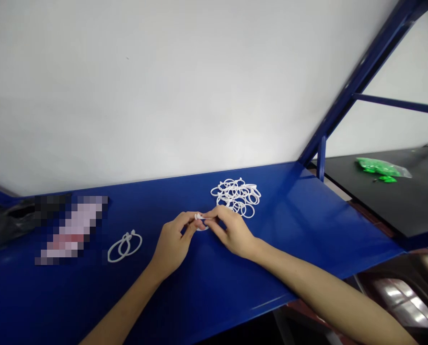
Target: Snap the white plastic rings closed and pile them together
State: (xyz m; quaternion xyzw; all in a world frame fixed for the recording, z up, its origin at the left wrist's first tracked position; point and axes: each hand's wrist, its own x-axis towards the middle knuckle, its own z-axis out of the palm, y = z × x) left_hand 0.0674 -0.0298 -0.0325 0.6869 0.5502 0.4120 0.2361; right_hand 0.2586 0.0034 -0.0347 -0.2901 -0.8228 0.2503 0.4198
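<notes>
Both my hands meet near the middle of the blue table. My left hand (173, 242) pinches a white plastic ring (198, 217) by its small knob-like part. From the other side, my right hand (232, 230) grips the same ring between thumb and fingers. My fingers cover much of the ring, so its full shape is hidden. Just beyond my right hand lies a heap of white rings (237, 194), several overlapping, some with small knobs. Off to the left of my left hand, a few white rings (124, 247) overlap on the table.
The blue table (282, 206) runs along a white wall (163, 96). At the far left lie a black bag (10, 223) and a blurred-out pinkish item (75, 225). A blue metal frame (343, 105) rises at right. Beyond it, a black table (389, 201) bears a bag of green pieces (379, 167).
</notes>
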